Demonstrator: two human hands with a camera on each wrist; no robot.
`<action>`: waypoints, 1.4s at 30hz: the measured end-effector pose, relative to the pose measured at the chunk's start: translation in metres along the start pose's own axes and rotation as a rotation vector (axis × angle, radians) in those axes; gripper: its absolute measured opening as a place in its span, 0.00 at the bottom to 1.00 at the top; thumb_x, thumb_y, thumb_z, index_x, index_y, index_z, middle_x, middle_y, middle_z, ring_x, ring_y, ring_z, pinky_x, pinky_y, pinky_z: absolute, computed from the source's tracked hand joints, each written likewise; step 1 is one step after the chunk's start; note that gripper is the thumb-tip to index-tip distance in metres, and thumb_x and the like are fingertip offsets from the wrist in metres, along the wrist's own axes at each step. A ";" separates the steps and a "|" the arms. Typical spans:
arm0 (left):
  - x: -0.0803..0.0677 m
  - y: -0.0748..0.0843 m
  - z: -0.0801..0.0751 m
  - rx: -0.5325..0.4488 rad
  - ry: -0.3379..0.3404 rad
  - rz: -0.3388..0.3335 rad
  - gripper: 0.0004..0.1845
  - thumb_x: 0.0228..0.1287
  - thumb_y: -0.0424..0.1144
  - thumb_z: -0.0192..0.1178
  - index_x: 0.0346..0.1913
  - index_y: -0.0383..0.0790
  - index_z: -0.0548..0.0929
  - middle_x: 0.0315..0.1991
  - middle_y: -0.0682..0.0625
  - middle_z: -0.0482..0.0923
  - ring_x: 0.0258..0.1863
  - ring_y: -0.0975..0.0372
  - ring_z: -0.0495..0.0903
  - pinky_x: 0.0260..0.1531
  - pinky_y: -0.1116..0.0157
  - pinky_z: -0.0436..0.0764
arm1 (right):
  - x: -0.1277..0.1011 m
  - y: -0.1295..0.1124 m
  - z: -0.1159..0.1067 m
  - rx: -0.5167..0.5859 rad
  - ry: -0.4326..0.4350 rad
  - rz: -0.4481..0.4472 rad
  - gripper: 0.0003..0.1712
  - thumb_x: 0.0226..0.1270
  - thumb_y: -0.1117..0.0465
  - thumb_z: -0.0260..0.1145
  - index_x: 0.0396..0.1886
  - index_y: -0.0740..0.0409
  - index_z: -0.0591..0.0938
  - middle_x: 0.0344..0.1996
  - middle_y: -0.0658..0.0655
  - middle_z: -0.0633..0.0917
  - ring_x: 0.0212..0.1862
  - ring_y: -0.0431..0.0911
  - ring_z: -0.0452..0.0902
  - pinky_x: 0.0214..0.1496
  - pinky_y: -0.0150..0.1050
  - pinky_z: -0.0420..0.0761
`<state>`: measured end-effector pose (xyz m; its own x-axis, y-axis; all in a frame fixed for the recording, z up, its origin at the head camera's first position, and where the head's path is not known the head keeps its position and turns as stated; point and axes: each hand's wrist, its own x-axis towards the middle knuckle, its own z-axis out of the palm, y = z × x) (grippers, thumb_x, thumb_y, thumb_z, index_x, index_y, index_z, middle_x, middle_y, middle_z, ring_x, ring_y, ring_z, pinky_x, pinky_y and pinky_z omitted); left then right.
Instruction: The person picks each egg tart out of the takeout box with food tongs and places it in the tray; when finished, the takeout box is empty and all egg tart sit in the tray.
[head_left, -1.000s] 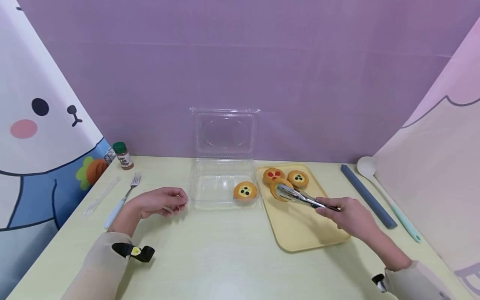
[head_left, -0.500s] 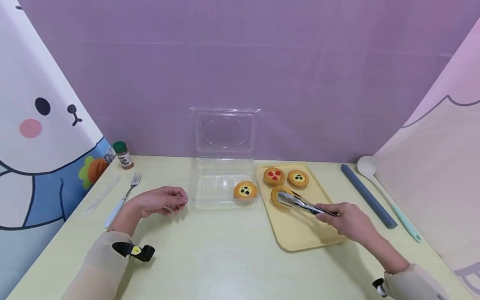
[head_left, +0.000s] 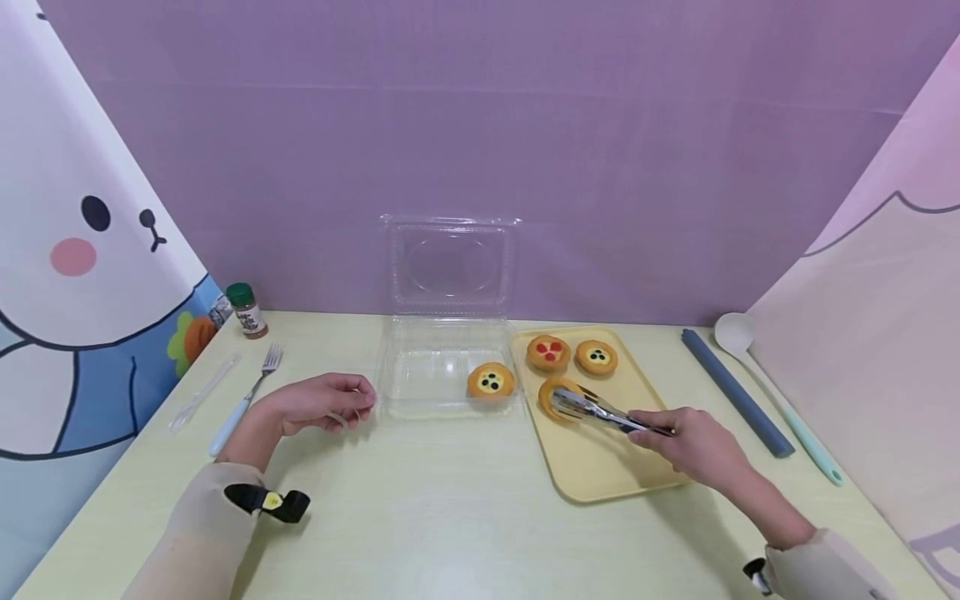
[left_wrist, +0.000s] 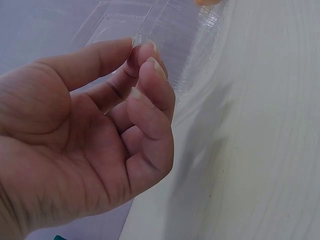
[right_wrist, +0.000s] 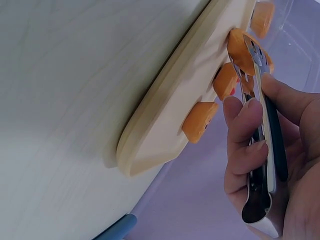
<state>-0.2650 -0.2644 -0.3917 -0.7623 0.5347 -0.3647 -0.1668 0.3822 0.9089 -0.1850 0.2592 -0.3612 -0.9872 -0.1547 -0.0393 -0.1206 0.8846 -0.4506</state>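
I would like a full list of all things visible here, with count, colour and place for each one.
tarts: four, orange; three on the tray, one in the box.
tongs: one, metal; around the nearest tart on the tray.
tray: one, yellow; right of the box.
box: one, clear, lid open; table centre.
spice jar: one, green cap; far left.
fork: one, pale handle; left side.
clear utensil: one; left of the fork.
grey bar: one; right side.
spoon: one, white with mint handle; far right.
table: one, pale yellow.
left hand: resting beside the box, holds nothing.
right hand: grips the tongs.
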 end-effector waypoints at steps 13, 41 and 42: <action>0.003 -0.005 -0.001 -0.007 0.007 -0.015 0.14 0.76 0.43 0.54 0.49 0.32 0.75 0.37 0.51 0.76 0.34 0.60 0.76 0.34 0.65 0.77 | -0.001 0.000 0.000 -0.104 0.031 -0.017 0.29 0.65 0.41 0.69 0.61 0.50 0.83 0.13 0.44 0.69 0.17 0.38 0.59 0.19 0.37 0.59; 0.003 -0.003 -0.001 0.002 0.003 -0.013 0.15 0.77 0.43 0.53 0.50 0.31 0.74 0.37 0.50 0.76 0.34 0.60 0.76 0.34 0.65 0.77 | 0.007 0.007 -0.007 -0.248 0.142 -0.072 0.30 0.64 0.42 0.70 0.61 0.51 0.83 0.24 0.51 0.82 0.21 0.42 0.62 0.19 0.39 0.59; 0.003 -0.003 -0.001 0.003 0.003 -0.012 0.15 0.77 0.43 0.53 0.50 0.31 0.74 0.37 0.50 0.76 0.34 0.60 0.76 0.34 0.65 0.77 | 0.007 0.007 -0.007 -0.245 0.143 -0.073 0.30 0.64 0.42 0.70 0.61 0.51 0.83 0.26 0.52 0.84 0.21 0.42 0.63 0.19 0.39 0.59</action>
<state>-0.2672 -0.2652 -0.3953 -0.7623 0.5277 -0.3748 -0.1741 0.3905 0.9040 -0.1939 0.2676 -0.3583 -0.9777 -0.1734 0.1187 -0.1960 0.9560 -0.2181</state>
